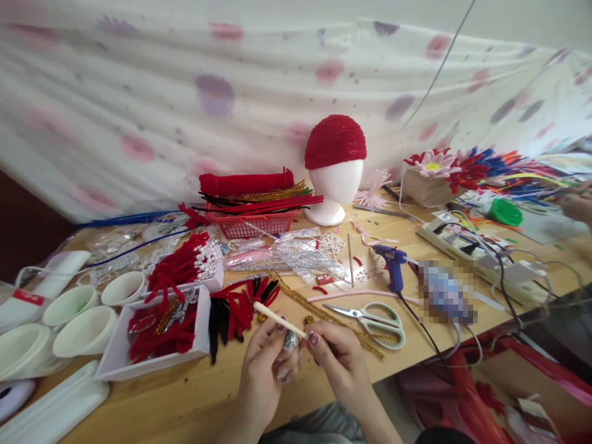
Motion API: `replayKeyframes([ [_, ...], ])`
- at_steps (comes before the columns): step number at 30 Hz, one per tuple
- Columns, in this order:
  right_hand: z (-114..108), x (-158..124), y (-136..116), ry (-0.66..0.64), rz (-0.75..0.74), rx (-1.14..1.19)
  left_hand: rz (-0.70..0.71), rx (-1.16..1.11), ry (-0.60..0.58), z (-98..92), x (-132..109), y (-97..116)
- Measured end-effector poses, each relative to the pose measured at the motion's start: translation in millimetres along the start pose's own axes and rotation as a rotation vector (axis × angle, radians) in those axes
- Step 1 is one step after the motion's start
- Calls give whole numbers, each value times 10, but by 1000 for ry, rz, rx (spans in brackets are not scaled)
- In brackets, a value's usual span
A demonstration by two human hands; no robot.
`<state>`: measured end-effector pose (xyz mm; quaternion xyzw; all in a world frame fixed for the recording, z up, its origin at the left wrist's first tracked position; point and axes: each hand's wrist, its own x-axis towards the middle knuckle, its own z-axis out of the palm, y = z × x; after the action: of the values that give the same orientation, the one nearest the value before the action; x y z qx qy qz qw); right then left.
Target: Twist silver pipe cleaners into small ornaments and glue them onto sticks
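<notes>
My left hand (264, 365) and my right hand (341, 356) meet over the front edge of the table, both with fingers closed. A pale cream stick (272, 316) slants between them, its far end pointing up and left. My right thumb and fingers pinch its near end. The left fingers hold a small shiny silver piece (290, 341) just under the stick; its exact kind cannot be made out. Beyond my left hand lie red and black fuzzy pipe-cleaner pieces (239, 311). To the right of my hands rest green-handled scissors (377, 320) and gold pipe cleaners (300, 302).
A blue glue gun (393, 266) stands right of centre, its cord trailing. Behind are a red basket (254, 223) and a foam head with a red cap (335, 145). White boxes (203, 333) and cups (86, 333) stand left. A power strip (481, 262) and another person's hand (578, 203) are right.
</notes>
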<state>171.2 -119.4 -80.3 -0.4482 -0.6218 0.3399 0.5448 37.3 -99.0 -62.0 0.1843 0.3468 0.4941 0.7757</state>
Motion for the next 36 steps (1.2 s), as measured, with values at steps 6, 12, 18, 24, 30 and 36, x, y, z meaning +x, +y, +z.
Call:
replayKeyframes([
  [6,76,-27,-15,-2,-52,-3,-6,-30,-39,-28,-14,60],
  [12,76,2,-34,-27,-62,-25,-3,-44,-27,-101,22,22],
  [18,77,5,-16,-27,-56,-62,30,-81,-37,-157,58,-31],
  [24,74,23,-22,-38,-41,-72,34,-99,25,-160,61,-36],
  [30,90,21,-38,-42,-45,-107,60,-89,39,-169,67,-26],
  [36,64,-5,-12,4,-131,-125,19,-87,-64,-93,65,57],
])
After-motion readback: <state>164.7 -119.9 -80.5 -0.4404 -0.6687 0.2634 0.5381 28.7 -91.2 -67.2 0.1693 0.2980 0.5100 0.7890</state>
